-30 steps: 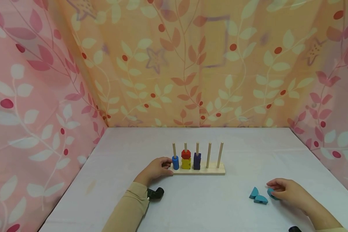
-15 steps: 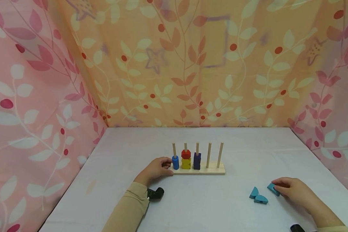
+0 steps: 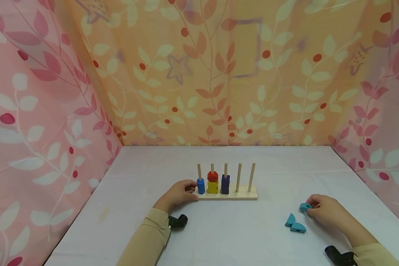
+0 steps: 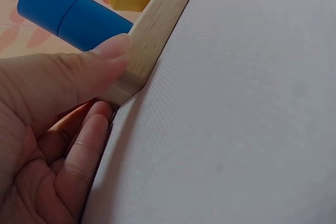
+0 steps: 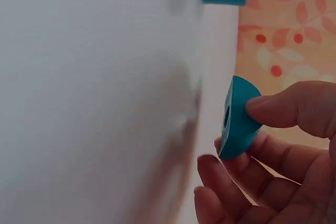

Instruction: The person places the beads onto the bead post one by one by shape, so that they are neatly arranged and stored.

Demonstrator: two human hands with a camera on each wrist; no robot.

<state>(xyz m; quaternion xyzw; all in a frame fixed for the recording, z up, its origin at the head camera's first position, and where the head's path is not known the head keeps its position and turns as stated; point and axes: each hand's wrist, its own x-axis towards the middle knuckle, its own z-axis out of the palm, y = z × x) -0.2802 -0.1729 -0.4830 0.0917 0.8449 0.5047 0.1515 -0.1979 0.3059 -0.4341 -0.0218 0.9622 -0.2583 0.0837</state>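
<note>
My left hand (image 3: 177, 195) grips the left end of a wooden peg board (image 3: 244, 197), thumb at the front edge. In the left wrist view the thumb presses the board's corner beside two blue cylinders (image 4: 73, 14). Blue pieces (image 3: 201, 186), yellow (image 3: 212, 187) with a red block (image 3: 212, 176) above, and dark blue blocks (image 3: 225, 184) sit on three pegs; the two right pegs are bare. My right hand (image 3: 326, 210) pinches a teal half-round block (image 5: 241, 119) between thumb and fingers, off the table. The block's flat face has a hole.
Two more teal half-round blocks (image 3: 297, 228) lie on the white-covered table (image 3: 239, 236), just left of and nearer than my right hand. Patterned curtains (image 3: 199, 74) close off the back and both sides. Black wrist cameras (image 3: 178, 221) are strapped at both wrists.
My right hand has picked up the teal half-round block and carried it a little left and away from me. The left hand and peg board have stayed in place.
</note>
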